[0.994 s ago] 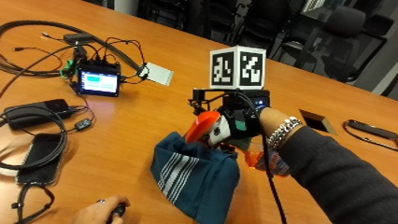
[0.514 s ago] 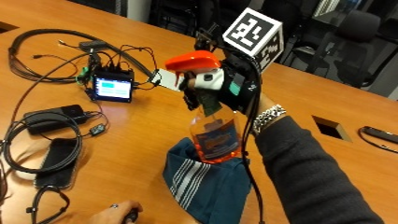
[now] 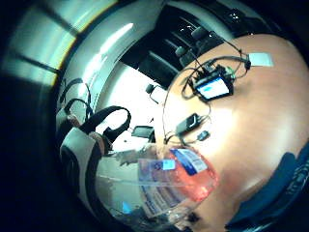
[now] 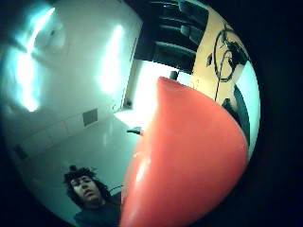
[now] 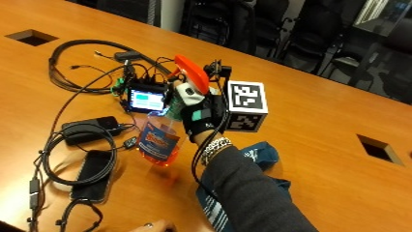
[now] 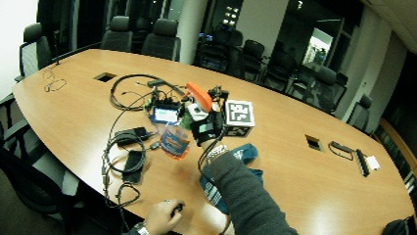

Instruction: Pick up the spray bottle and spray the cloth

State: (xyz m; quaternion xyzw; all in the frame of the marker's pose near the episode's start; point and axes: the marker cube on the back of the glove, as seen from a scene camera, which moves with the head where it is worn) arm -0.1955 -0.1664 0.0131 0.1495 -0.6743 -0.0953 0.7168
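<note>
At the left of the outside view we see a phone (image 5: 92, 176) and a power brick (image 5: 87, 129) among black cables (image 5: 61, 72) on the table (image 5: 334, 130). Left of centre, a small screen (image 5: 146, 100) glows. Just right of it we hold the bottle (image 5: 159, 142) in the air, tilted; orange liquid fills its lower part. Our right hand (image 5: 201, 117) has its fingers curled around the neck under the orange spray head (image 5: 191, 74). The blue cloth (image 5: 260, 157) lies at lower right, partly under our sleeve (image 5: 251, 198).

Spray bottle (image 5: 169, 126) raised off cloth (image 5: 257, 166) (tilted now), held aloft by right hand (image 5: 201, 116).
</note>
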